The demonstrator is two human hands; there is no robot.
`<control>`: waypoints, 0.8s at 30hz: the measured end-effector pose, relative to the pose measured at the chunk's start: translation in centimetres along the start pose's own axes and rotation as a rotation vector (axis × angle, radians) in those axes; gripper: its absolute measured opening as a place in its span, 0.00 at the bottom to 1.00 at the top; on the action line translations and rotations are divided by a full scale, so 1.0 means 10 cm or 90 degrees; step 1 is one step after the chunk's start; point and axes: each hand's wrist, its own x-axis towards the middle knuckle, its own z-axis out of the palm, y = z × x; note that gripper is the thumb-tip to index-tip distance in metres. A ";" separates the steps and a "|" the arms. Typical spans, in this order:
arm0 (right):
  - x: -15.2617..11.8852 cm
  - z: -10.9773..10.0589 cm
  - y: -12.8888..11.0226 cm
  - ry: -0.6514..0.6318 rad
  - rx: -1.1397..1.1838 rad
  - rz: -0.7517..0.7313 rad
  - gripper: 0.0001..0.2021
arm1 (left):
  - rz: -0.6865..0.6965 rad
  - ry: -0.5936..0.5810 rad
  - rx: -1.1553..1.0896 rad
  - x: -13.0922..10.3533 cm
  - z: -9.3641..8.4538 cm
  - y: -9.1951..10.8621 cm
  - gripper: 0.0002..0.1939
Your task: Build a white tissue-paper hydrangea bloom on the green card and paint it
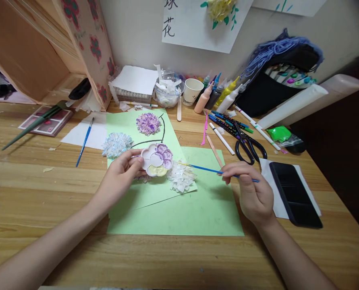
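Observation:
My left hand [126,163] pinches a flower-shaped paint palette [155,160] by its left edge, above the green paper. Purple and pale yellow paint lie in some of its wells. In my right hand [254,193] is a thin blue paintbrush [208,168], its yellowish tip pointing left over a white paper flower [181,177]; whether the tip touches the petals I cannot tell. A purple paper flower [148,123] and a light blue one [117,145] sit on the green paper [173,215], with drawn black stems. Another purple flower is mostly hidden behind the palette.
Black scissors [248,145], pens and a white marker [222,138] lie to the right, near a black phone [295,193]. Paint bottles [202,98], a paper cup [192,92] and a bowl of paper scraps [169,90] line the wall. Another paintbrush [85,141] rests at left.

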 end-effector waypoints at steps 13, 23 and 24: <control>-0.01 -0.01 0.02 0.009 -0.008 -0.006 0.14 | 0.003 0.013 0.000 -0.01 0.01 0.02 0.22; -0.02 -0.01 0.00 0.018 -0.029 -0.035 0.14 | 0.005 0.008 0.007 -0.01 0.01 0.02 0.23; -0.02 -0.01 0.00 0.027 -0.024 -0.044 0.14 | 0.001 0.006 0.002 -0.01 0.01 0.02 0.23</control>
